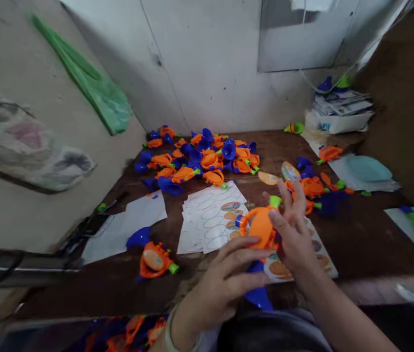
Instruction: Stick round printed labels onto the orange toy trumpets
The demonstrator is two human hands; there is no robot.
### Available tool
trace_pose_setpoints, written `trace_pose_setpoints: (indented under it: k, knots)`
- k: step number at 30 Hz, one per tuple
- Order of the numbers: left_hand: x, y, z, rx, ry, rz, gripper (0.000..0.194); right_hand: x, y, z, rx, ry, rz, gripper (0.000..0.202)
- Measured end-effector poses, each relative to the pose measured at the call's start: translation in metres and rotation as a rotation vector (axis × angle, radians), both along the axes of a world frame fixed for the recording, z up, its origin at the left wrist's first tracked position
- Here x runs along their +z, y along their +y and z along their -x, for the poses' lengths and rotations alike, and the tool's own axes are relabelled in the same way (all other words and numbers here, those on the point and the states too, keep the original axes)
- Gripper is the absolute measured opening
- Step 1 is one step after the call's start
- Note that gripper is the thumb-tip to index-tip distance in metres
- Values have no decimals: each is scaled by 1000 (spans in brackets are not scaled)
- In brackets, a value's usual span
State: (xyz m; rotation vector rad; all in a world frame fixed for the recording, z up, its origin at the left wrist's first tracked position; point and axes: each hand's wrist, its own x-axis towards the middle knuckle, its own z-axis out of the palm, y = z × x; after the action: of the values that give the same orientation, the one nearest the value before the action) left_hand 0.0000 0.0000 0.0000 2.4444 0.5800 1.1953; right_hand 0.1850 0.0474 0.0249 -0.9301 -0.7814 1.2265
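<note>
Head view: the left hand (228,274) holds an orange toy trumpet (261,229), fingers loosely curled; the right hand (298,239) has fingers partly spread, thumb against the trumpet.

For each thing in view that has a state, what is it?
Held trumpet: bell downward, visible orange face bare
Near-left trumpet: lying down, oval sticker on
Trumpet pile: heaped loosely
Sticker sheets: overlapping, partly used
Green plastic: hanging against the wall
</note>
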Motion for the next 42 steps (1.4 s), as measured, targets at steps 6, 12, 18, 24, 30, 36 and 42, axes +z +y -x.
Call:
trace_pose_setpoints:
  k: [6, 12, 18, 24, 30, 36, 42]
  knots:
    - [-3, -12, 5, 81, -307, 256, 42, 12, -4, -9, 89, 31, 96, 118]
    - [-24, 10, -10, 278, -3, -260, 55, -3, -9, 0, 152, -69, 13, 106]
    - [-30, 5, -44, 421, -941, 404, 32, -7, 1, -10, -278, -275, -273, 88]
    - [-28, -4, -55, 322, -1259, 827, 53, 8, -22, 1, -175, -224, -298, 89]
    - [-27, -11, -53, 251, -1068, 625, 57, 3, -39, 22, -91, -138, -249, 94]
    - [-19, -9, -55, 270, -993, 537, 54, 2, -44, 26, -92, -131, -277, 92]
    - [-14, -6, -58, 286, -1016, 551, 50, -1, -43, 28, -98, -143, -316, 93]
